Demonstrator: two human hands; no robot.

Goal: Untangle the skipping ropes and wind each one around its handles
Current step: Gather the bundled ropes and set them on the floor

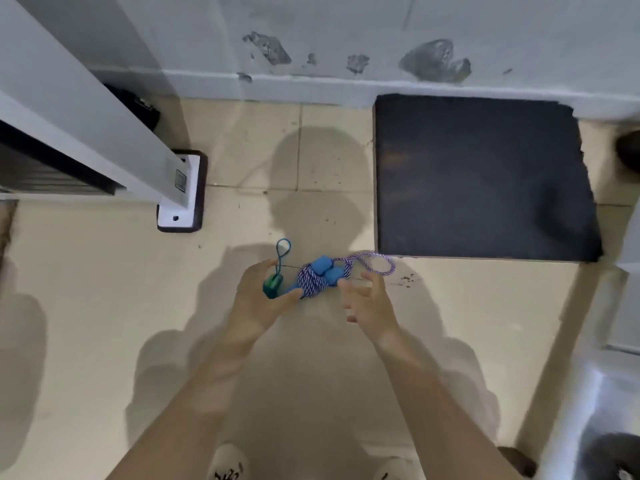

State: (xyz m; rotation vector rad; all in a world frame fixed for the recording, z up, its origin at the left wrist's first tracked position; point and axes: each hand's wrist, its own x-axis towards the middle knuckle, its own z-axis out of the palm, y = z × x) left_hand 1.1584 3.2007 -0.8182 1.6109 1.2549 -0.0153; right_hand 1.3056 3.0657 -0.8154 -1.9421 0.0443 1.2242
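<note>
A purple-and-white skipping rope is coiled around its two blue handles, and a loose loop of it trails to the right. My left hand holds green handles with a thin blue cord loop sticking up from them; its thumb also touches the coiled bundle. My right hand hovers just right of the bundle with its fingers spread and nothing in it. Whether the bundle rests on the floor or hangs in the air cannot be told.
Cream floor tiles lie below. A dark mat lies at the back right against a scuffed white wall. A white post on a black-edged foot stands at the left. My shoes show at the bottom.
</note>
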